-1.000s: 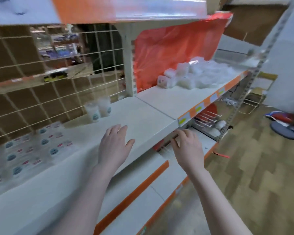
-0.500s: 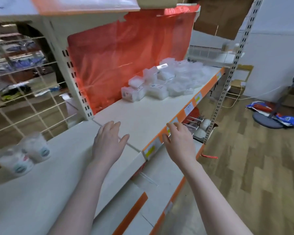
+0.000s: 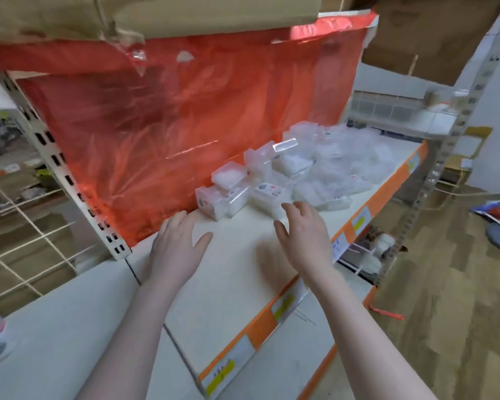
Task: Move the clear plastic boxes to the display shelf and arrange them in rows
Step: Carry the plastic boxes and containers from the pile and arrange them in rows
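A heap of clear plastic boxes point(image 3: 324, 166) lies on the white display shelf point(image 3: 237, 272), against a red plastic sheet. The nearest boxes are one at the left point(image 3: 220, 200) and one beside it point(image 3: 267, 194). My left hand point(image 3: 176, 246) hovers over the shelf with fingers spread, just short of the left box. My right hand point(image 3: 303, 235) is raised with fingers loosely extended, its fingertips close to the nearest box. Neither hand holds anything.
The red plastic sheet point(image 3: 185, 134) backs the shelf. A perforated upright post point(image 3: 70, 180) stands at the left and a wire grid point(image 3: 26, 226) beyond it. Cardboard point(image 3: 185, 15) hangs overhead. A lower shelf point(image 3: 289, 353) juts out below, with wood floor point(image 3: 445, 298) at the right.
The view has swung right along the shelf and closer to the heap of boxes. Both hands have reached forward towards the nearest boxes; the cups at the left have slid out of sight.
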The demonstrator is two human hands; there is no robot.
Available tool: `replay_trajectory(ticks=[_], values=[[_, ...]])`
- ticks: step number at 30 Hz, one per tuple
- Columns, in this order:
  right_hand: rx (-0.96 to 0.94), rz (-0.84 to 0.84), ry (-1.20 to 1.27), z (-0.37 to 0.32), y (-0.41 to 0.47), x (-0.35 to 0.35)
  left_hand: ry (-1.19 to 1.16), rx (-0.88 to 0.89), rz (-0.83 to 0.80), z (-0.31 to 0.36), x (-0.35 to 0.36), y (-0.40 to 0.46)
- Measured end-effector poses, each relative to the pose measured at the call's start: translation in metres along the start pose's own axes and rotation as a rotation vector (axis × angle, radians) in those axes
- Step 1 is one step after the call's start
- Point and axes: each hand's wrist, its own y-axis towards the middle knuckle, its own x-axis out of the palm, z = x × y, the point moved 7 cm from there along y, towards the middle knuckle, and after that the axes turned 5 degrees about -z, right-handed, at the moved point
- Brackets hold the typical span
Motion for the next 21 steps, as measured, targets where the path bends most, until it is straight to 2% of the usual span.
replay_trajectory(ticks=[7,12,21], values=[[-0.306,-0.09,0.141,0.01,0.084,0.016,-0.001,-0.3,0.099,0.014,0.014,0.025],[-0.465,-0.2,0.19,0.0,0.121,0.029,0.006,-0.449,0.137,0.025,0.017,0.022],[-0.724,-0.386,0.136,-0.04,0.147,0.065,0.05,-0.56,0.177,0.019,0.013,0.007]])
